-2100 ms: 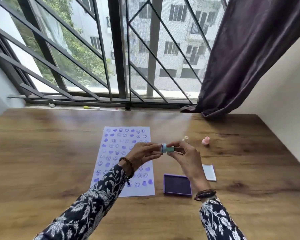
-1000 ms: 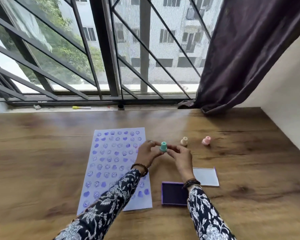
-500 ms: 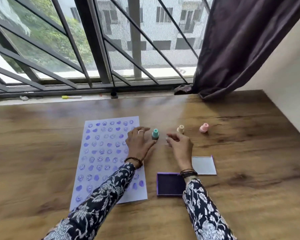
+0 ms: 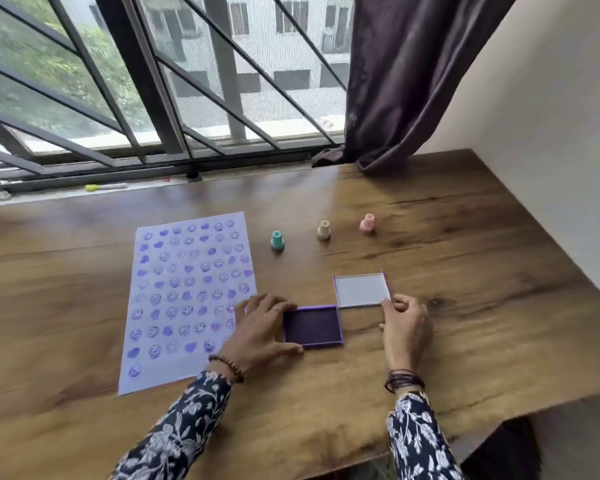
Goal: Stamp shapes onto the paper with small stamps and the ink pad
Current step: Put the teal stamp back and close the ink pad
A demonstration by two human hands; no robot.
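A: Head view. Wooden table (image 4: 430,216), window with dark slanted bars (image 4: 146,74) behind, dark purple curtain (image 4: 413,74) at right, pale wall (image 4: 551,116) far right. Yellow-tipped marker (image 4: 104,186) on the sill.

B: Containers?

A: Purple ink pad (image 4: 313,326), uncovered, dark ink face up, near the front edge. Lid (image 4: 361,290) lying flat just beyond and right of it, pale inside up, nothing in it.

B: Hands?

A: Left hand (image 4: 260,332) spread, fingers and thumb bracketing the pad's left edge, touching it (partly over the paper's right margin). Right hand (image 4: 404,323) loosely curled, fingertips at the lid's near right corner; gripping or only touching, cannot tell.

B: Paper, stamps?

A: Paper (image 4: 184,292) left of the pad, covered in purple smileys and hearts. Teal stamp (image 4: 277,241), beige stamp (image 4: 323,230), pink stamp (image 4: 367,223) upright in a row beyond, apart from each other, none held.
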